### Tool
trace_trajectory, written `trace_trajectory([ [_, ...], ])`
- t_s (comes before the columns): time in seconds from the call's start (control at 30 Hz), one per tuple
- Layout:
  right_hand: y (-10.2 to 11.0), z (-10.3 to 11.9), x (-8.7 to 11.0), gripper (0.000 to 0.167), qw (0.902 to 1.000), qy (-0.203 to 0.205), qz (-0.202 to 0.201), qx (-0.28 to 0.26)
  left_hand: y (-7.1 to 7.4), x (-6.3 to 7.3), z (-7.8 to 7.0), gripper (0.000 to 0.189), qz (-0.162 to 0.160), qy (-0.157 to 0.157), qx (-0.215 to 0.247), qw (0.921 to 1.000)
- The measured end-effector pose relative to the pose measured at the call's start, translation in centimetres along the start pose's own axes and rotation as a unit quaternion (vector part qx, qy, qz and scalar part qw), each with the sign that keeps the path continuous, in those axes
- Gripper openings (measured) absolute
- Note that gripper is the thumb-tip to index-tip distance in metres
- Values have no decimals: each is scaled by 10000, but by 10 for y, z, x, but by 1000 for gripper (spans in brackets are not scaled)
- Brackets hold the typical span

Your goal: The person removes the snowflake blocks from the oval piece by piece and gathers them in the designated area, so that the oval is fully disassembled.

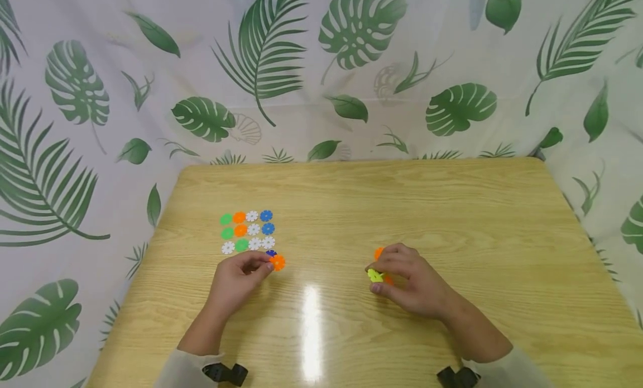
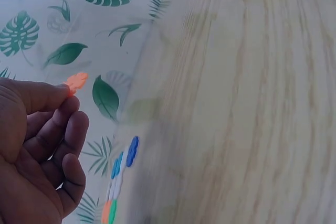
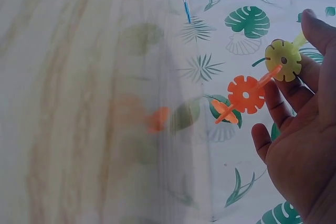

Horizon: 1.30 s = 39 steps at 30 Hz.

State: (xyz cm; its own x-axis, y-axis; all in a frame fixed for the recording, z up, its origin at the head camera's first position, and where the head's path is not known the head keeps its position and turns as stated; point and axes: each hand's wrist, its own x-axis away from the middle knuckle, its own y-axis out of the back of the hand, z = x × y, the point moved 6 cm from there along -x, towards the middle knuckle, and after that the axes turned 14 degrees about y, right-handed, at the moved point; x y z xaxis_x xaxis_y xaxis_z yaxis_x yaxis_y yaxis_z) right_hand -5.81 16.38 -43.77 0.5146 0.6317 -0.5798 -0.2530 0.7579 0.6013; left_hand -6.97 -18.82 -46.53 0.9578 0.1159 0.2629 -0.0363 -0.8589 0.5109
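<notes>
My left hand pinches an orange notched plastic disc between thumb and index finger, above the table. Just behind that disc, a dark blue disc lies partly hidden. Over to the right, my right hand holds a chain of interlocked discs by its yellow end. In the right wrist view, orange discs are slotted together and stick out from the yellow disc. The fingers cover part of this chain in the head view.
Rows of flat discs in green, orange, white and blue lie on the left of the wooden table, including a white disc and a green disc. A leaf-printed cloth hangs behind the table and along its sides.
</notes>
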Motion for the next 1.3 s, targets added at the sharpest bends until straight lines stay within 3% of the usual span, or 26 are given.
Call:
trace_trajectory([
  [0.27, 0, 4, -3, 38, 10000, 15, 3, -6, 17, -8, 18, 13, -252, 370, -192, 9988],
  [0.5, 0, 5, -5, 38, 10000, 72, -61, 24, 29, -16, 28, 18, -365, 615, -719, 9948],
  [0.77, 0, 5, -8, 37, 9999, -106, 34, -27, 29, -29, 37, 18, -274, 798, -1099, 9904],
  [0.9, 2, 6, -10, 37, 10000, 34, 0, 54, 31, -36, 39, 17, -316, 857, -1144, 9892],
  [1.3, 2, 5, -9, 37, 10000, -56, 32, 29, 30, -45, 35, 22, -334, 873, -1509, 9841],
])
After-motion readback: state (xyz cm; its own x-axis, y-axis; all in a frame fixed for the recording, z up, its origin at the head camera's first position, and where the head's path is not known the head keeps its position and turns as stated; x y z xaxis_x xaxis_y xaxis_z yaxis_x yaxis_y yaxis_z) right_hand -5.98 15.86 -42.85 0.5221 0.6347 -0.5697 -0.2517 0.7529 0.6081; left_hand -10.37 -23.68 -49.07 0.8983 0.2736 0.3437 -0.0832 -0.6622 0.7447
